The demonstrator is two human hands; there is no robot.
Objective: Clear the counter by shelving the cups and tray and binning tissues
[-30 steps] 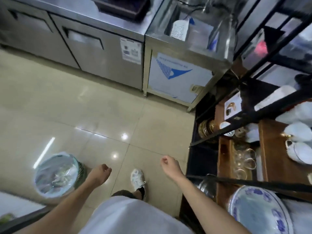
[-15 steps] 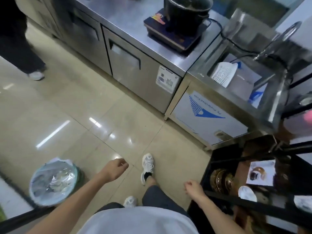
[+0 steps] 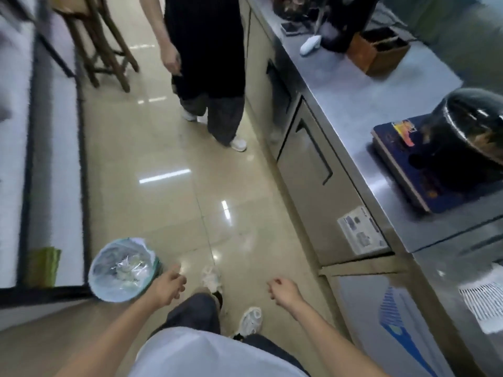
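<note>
My left hand (image 3: 170,285) hangs low at the centre, fingers loosely curled, holding nothing. It sits just right of a small round bin (image 3: 123,270) lined with a clear bag that has crumpled waste inside. My right hand (image 3: 283,291) is a loose fist, also with nothing in it, near the front of the steel cabinets. No cups, tray or tissues show in this view. A white counter (image 3: 15,148) with a dark edge runs along the left side.
A person in dark clothes (image 3: 206,58) stands ahead in the aisle. The steel counter (image 3: 351,104) on the right carries a black pot on a cooker (image 3: 446,151) and a wooden box (image 3: 378,50). Wooden stool legs (image 3: 100,47) stand at far left. A green packet (image 3: 45,265) lies on the left counter.
My view has swung left, away from the dark shelf with cups and plates, down the aisle. The bin now sits next to my left hand, and the other person has come into view.
</note>
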